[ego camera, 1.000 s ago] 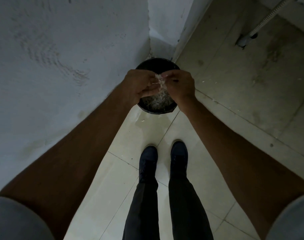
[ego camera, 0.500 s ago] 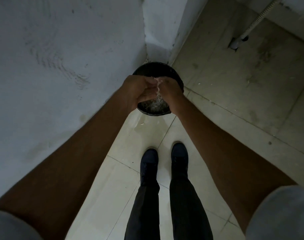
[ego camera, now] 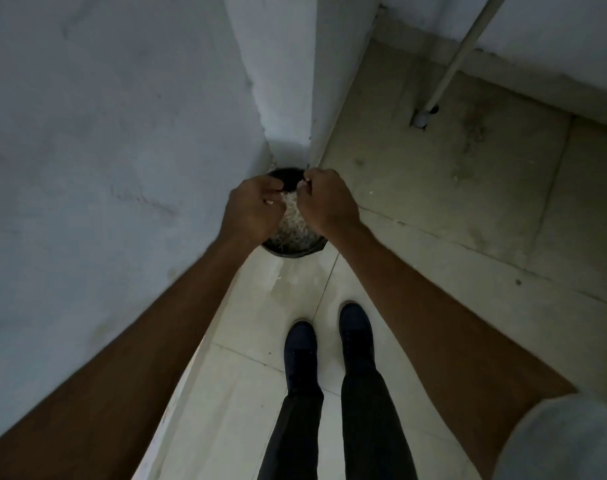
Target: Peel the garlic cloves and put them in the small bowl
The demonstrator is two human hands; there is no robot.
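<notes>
Both hands are over the round black bin (ego camera: 291, 251) of pale papery garlic skins (ego camera: 295, 226), which sits in the wall corner on the pale tiled floor (ego camera: 246, 358). Left hand (ego camera: 255, 209): fingers curled in, small whitish garlic piece (ego camera: 270, 202) pinched at their tips, clove or skin unclear. Right hand (ego camera: 326, 202) is just beside it, not touching, fingers curled tight with a white fleck (ego camera: 307, 182) at the tips; can't tell if it's gripped.

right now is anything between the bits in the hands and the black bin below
Nothing visible does. The left hand and right hand each pinch a pale bit above the open black bin. No small bowl is in view.
</notes>
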